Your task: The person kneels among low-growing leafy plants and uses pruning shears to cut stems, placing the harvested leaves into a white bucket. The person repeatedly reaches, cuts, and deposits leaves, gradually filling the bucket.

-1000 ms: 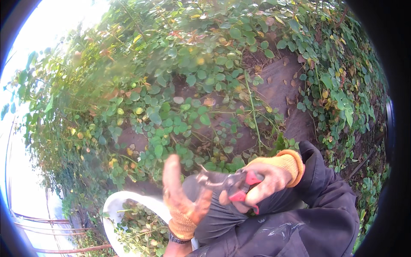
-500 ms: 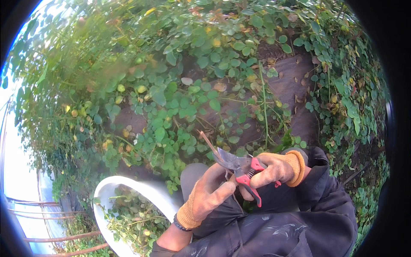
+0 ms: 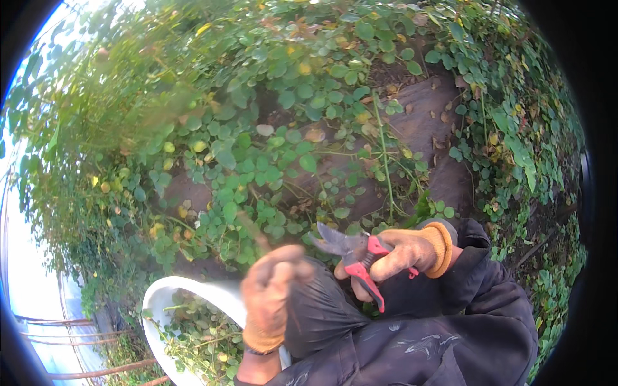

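My left hand (image 3: 270,296), in an orange knit glove, is curled round a thin brown stick (image 3: 252,225) that slants up and is blurred. To its right, my right hand (image 3: 409,256), also gloved, grips pruning shears (image 3: 365,276) with red handles and a grey metal head. The blades point up and to the left, a little apart from my left hand. Both hands are above my dark-clothed legs (image 3: 325,312). Beside my left arm stands a white bucket (image 3: 185,284) holding leafy cuttings (image 3: 203,338).
Dense green plants (image 3: 244,103), with some yellow leaves, grow ahead and to both sides. Bare brown ground or covering (image 3: 431,135), strewn with dry leaves, shows between them. Brown rails (image 3: 103,372) and pale sheeting (image 3: 29,270) line the far left.
A second ago my left fingers were outstretched. Half a second ago that hand held the stick against the shears; it has since moved left, away from them, with the stick.
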Demonstrator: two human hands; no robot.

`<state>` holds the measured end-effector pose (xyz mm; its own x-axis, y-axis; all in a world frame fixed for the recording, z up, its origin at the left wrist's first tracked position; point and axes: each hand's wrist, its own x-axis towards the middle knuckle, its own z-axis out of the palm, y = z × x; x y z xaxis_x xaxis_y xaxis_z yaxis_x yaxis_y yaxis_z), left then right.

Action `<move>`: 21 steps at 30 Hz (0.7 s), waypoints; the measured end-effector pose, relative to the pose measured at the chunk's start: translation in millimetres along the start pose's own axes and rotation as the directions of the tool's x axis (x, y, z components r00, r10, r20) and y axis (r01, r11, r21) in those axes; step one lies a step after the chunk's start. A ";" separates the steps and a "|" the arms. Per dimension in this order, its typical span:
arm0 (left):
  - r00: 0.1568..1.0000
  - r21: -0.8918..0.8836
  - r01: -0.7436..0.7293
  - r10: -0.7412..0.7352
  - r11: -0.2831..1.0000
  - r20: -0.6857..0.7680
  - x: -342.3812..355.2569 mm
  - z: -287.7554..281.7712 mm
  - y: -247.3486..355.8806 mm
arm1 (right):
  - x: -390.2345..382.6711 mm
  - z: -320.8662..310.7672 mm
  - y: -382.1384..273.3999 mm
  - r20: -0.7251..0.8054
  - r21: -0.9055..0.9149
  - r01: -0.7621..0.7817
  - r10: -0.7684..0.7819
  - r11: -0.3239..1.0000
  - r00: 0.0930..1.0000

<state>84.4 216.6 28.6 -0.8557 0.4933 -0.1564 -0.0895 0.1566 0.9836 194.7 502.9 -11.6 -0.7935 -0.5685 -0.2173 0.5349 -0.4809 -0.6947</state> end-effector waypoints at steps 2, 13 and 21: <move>0.940 -0.121 -0.276 0.241 0.954 -0.242 -6.5 -25.4 7.5 | -12.0 -11.6 -7.4 -0.115 -0.026 0.216 -0.217 0.976 0.969; 0.857 0.586 0.303 0.053 0.752 -0.512 -141.7 -234.2 44.7 | -99.5 -234.0 -99.4 -0.683 -0.069 0.661 -0.518 0.747 0.515; 0.765 0.684 0.575 0.002 0.449 -0.644 -169.0 -283.0 -10.0 | -97.7 -325.5 -116.0 -0.695 0.045 0.684 -0.469 0.728 0.545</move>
<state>85.7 -110.5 70.6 -0.9830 -0.1737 -0.0597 -0.1835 0.9393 0.2898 115.6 831.5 -132.9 -0.8849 0.3799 -0.2696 -0.1401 -0.7689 -0.6238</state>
